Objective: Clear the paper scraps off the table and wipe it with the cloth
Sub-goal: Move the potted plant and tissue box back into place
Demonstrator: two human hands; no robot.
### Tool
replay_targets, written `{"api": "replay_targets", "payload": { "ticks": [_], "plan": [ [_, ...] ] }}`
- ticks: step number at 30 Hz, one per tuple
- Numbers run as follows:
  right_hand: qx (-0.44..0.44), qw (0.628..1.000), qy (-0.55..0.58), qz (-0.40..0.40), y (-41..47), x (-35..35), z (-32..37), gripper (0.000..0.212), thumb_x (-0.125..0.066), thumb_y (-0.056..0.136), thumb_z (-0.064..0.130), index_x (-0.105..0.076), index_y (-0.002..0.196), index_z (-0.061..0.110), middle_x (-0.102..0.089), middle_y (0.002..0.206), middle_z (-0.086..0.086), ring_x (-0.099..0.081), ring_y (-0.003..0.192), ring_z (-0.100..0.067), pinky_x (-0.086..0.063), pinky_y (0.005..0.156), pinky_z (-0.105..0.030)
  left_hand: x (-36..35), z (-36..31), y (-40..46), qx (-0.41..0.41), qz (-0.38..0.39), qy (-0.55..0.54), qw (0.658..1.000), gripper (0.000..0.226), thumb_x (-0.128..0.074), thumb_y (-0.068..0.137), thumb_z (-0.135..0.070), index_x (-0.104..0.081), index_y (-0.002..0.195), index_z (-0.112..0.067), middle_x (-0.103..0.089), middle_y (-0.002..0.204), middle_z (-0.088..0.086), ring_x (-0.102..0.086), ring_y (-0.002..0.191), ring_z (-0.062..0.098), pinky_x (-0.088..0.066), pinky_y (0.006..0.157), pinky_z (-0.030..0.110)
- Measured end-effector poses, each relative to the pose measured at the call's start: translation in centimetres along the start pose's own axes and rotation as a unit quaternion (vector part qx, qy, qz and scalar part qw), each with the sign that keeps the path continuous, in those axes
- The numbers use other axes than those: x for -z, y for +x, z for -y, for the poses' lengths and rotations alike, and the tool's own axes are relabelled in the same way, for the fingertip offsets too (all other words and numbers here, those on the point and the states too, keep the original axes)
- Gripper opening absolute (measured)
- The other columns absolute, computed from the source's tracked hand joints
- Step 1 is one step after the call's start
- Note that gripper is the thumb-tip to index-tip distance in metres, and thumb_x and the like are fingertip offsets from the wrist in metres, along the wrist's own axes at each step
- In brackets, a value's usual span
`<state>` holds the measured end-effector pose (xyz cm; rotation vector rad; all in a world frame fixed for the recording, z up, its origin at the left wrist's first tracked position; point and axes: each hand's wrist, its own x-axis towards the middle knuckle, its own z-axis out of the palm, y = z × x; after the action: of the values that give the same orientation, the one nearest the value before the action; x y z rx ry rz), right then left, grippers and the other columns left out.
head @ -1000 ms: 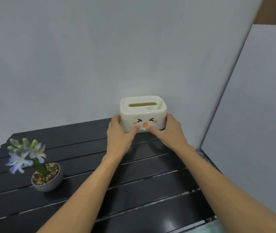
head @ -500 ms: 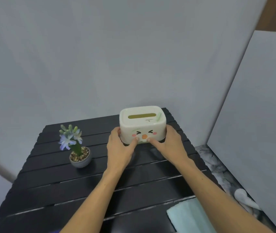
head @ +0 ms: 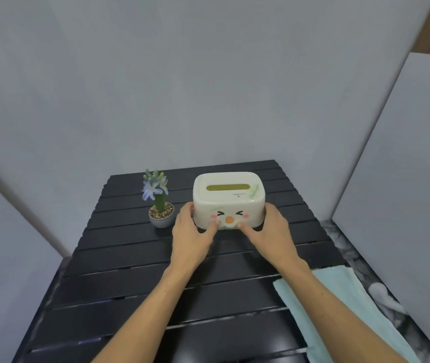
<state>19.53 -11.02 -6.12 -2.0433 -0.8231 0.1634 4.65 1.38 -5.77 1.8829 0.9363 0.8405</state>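
A cream tissue box (head: pixel 228 197) with a cartoon face and a slot on top stands on the far half of the black slatted table (head: pixel 130 279). My left hand (head: pixel 191 235) grips its left side and my right hand (head: pixel 271 233) grips its right side, thumbs on the front face. A pale green cloth (head: pixel 350 313) lies at the table's near right corner, partly under my right forearm. No paper scraps show on the table.
A small grey pot with a blue-flowered plant (head: pixel 161 205) stands just left of the box, close to my left hand. Grey panels wall in the table at the back, left and right. A marble-patterned floor (head: pixel 381 297) shows to the right.
The view has pulled back and tilted down, showing more of the table and the cloth. Both hands stay on the tissue box, which now sits nearer the plant pot.
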Motion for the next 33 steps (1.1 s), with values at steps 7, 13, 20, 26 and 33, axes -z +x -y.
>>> {"api": "replay_targets", "payload": {
  "ticks": [7, 13, 20, 26, 33],
  "plan": [
    [-0.007, 1.0, -0.008, 0.015, -2.4, -0.1, 1.2, 0.069, -0.079, 0.073, 0.051, -0.047, 0.127, 0.021, -0.057, 0.119, 0.003, -0.055, 0.109, -0.016, -0.053, 0.089, -0.035, 2.2, 0.4, -2.1, 0.007, 0.006, 0.007, 1.0, 0.07, -0.074, 0.075, -0.054, -0.044, 0.135, -0.032, -0.058, 0.13, -0.012, -0.058, 0.117, 0.009, -0.054, 0.097, 0.04],
    [-0.017, 0.999, -0.021, 0.023, -3.9, 0.1, 2.0, 0.065, -0.079, 0.075, 0.045, -0.046, 0.126, 0.021, -0.056, 0.117, 0.006, -0.056, 0.107, -0.013, -0.049, 0.086, -0.03, 3.6, -0.1, -3.4, 0.018, 0.015, 0.008, 1.0, 0.067, -0.076, 0.082, -0.04, -0.043, 0.139, -0.025, -0.058, 0.133, -0.007, -0.057, 0.119, 0.011, -0.053, 0.099, 0.04],
    [-0.017, 0.999, -0.02, 0.038, -4.6, 0.5, 2.4, 0.063, -0.079, 0.077, 0.041, -0.047, 0.127, 0.021, -0.056, 0.117, 0.006, -0.055, 0.105, -0.012, -0.046, 0.081, -0.024, 4.4, -0.4, -4.3, 0.026, 0.026, 0.012, 0.999, 0.068, -0.076, 0.084, -0.036, -0.042, 0.141, -0.021, -0.056, 0.136, -0.005, -0.057, 0.12, 0.011, -0.053, 0.098, 0.031],
    [-0.012, 0.999, -0.008, 0.038, -4.5, 1.0, 2.1, 0.068, -0.074, 0.076, 0.056, -0.045, 0.13, 0.026, -0.059, 0.123, 0.008, -0.057, 0.108, -0.011, -0.052, 0.085, -0.027, 4.9, -0.7, -4.4, 0.004, 0.02, 0.023, 1.0, 0.07, -0.074, 0.084, -0.042, -0.039, 0.143, -0.026, -0.056, 0.135, -0.01, -0.055, 0.121, 0.009, -0.05, 0.101, 0.034],
    [0.034, 0.998, 0.01, 0.047, -3.7, 2.2, 3.1, 0.086, -0.071, 0.072, 0.061, -0.027, 0.144, 0.044, -0.051, 0.137, 0.014, -0.054, 0.119, -0.011, -0.053, 0.097, -0.041, 5.4, -1.3, -3.5, -0.009, 0.026, 0.02, 0.999, 0.091, -0.076, 0.08, -0.044, -0.022, 0.152, -0.035, -0.049, 0.141, -0.014, -0.053, 0.125, 0.013, -0.05, 0.102, 0.041]
  ]
}}
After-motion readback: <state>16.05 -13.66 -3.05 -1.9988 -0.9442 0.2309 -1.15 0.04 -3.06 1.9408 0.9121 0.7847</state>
